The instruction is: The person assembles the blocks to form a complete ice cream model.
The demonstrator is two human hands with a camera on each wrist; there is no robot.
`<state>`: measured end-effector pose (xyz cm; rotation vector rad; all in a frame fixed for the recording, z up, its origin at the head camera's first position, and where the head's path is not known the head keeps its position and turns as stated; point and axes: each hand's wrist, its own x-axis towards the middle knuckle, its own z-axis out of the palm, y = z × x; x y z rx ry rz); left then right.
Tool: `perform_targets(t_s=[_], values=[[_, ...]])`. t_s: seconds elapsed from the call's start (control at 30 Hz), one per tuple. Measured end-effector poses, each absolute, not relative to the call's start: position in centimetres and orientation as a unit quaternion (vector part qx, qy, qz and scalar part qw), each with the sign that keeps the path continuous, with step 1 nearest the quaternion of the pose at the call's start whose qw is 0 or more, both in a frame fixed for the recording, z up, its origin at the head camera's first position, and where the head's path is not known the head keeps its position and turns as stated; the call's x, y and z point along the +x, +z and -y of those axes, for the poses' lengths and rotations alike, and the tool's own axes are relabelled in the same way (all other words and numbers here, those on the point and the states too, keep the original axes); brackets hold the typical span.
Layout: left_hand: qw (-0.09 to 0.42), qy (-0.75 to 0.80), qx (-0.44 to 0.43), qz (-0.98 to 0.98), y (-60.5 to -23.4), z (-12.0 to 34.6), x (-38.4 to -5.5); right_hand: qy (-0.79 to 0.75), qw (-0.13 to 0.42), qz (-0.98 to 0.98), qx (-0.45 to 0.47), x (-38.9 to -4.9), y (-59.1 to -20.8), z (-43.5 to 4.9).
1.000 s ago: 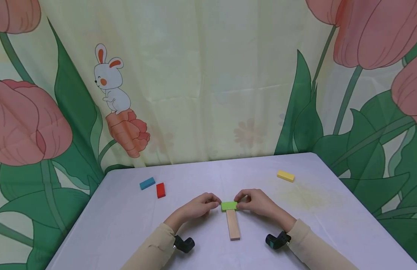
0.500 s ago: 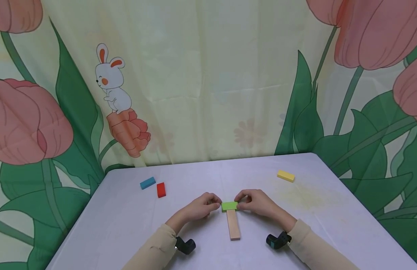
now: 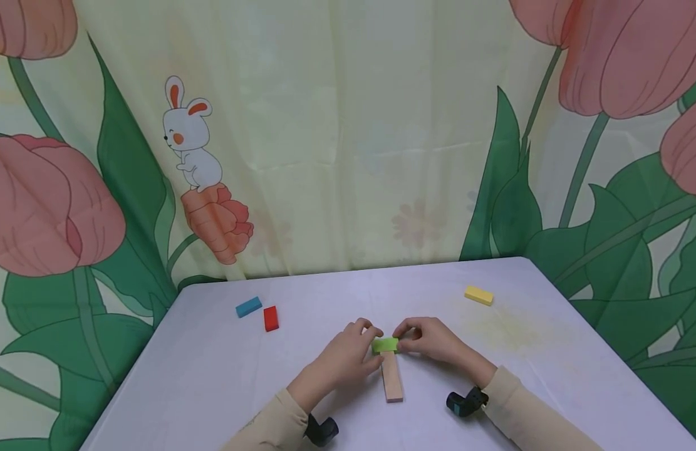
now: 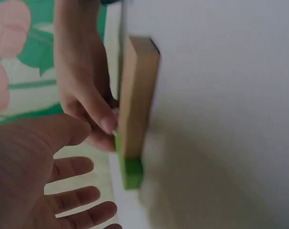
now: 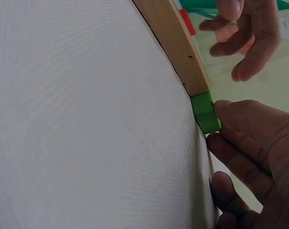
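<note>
A green block lies crosswise at the far end of a plain wooden block, and together they form a T on the table. My right hand pinches the right end of the green block between thumb and fingers, as the right wrist view shows at the green block's corner. Just left of the T is my left hand, its thumb and fingers spread around the near left side. In the left wrist view the left hand has parted fingers with nothing between them.
Farther back on the left lie a blue block and a red block. A yellow block rests at the back right. Behind the white-covered table hangs a curtain printed with tulips and a rabbit.
My left hand has left the green block's left end, lifting a little and shifting right and nearer, with fingers spread wider. The right hand and the blocks stay nearly in place.
</note>
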<state>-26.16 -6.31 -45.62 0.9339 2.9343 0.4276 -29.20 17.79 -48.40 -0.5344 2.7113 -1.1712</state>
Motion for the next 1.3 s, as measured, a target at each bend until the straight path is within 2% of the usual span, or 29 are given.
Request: perform_targets(t_s=[0.1,0.43,0.73,1.0,1.3], values=[[-0.011,0.082,0.346,-0.935,-44.9,5.7,-25.0,-0.391,0.067,-0.899,-0.188,-29.1,-48.3,-17.9],[-0.005,0.005,0.386,-0.923,-43.8,5.1,-22.3,-0.400,0.071,-0.895,-0.184,-28.9,-48.5,-17.9],[0.024,-0.005,0.367,-0.930,-44.5,4.9,-22.1,-0.404,0.065,-0.894,-0.184,-28.9,-48.6,-17.9],[0.001,-0.020,0.368,-0.929,-44.6,4.7,-22.2,-0.404,0.067,-0.895,-0.179,-28.9,-48.5,-17.9],[0.014,-0.009,0.366,-0.931,-44.7,4.6,-22.3,-0.399,0.064,-0.899,-0.168,-29.1,-48.6,-18.0]])
